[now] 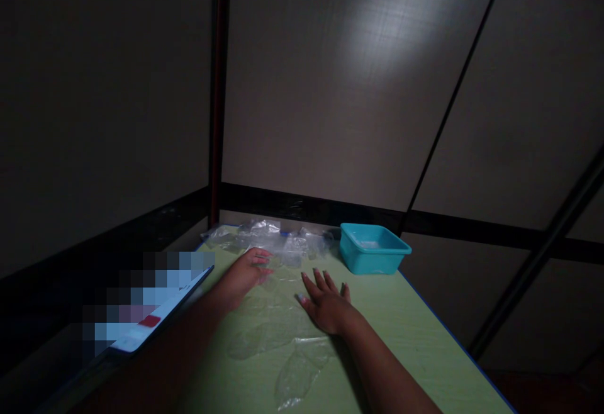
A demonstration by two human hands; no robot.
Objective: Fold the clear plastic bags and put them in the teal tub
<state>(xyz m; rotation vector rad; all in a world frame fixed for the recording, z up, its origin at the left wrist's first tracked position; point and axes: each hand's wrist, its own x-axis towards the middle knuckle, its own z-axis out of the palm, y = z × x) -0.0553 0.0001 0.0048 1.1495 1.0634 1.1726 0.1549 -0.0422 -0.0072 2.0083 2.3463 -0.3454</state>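
Observation:
A thin, clear plastic sheet lies over the green table in front of me. My right hand rests palm down on its right side, fingers spread. To the left, my left hand is at the sheet's far left part, its fingers apart from the thumb; a bit of clear plastic shows by the fingertips, and whether it is gripped is unclear. Beyond both hands, crumpled clear plastic bags are heaped along the table's far edge.
A turquoise plastic basket stands at the far right corner of the table. At the left edge is a lit screen, partly pixelated. Dark panelled walls rise behind and to the left.

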